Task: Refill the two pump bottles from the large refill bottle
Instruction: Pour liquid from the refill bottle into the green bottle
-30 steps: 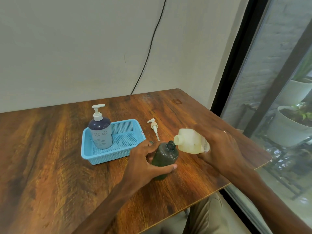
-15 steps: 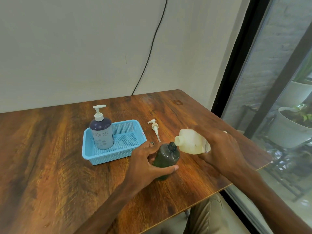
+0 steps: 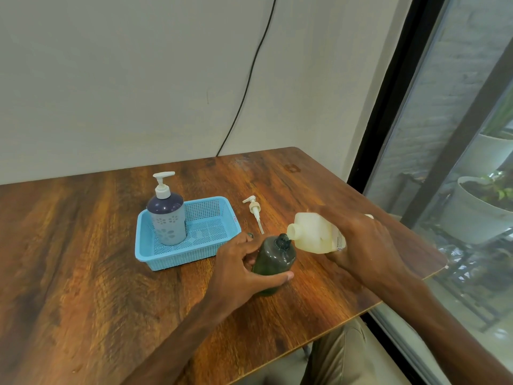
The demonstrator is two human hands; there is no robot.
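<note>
refill bottle still at green bottle, loose pump behind

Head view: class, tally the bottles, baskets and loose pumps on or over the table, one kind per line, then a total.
Bottles: 3 (blue bottle, green bottle, refill bottle)
Baskets: 1 (basket)
Loose pumps: 1 (pump)
Total: 5

Refill bottle tilted, mouth at green bottle neck.
</note>
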